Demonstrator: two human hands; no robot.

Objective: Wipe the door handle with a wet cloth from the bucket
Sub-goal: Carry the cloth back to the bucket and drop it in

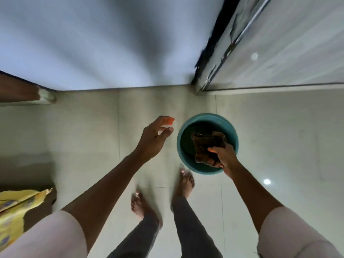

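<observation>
Left of the bucket [207, 144], the left hand [152, 140] hangs with fingers spread, holding nothing. Above the bucket, the right hand [226, 157] has its grip pinching the brown cloth [205, 146]. Unwrung, it would likely drip onto the glossy floor [279, 146] near bare feet: slipping risk.

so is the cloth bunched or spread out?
Bunched. The brown cloth is crumpled in the right hand over the teal bucket, not laid flat.
</observation>
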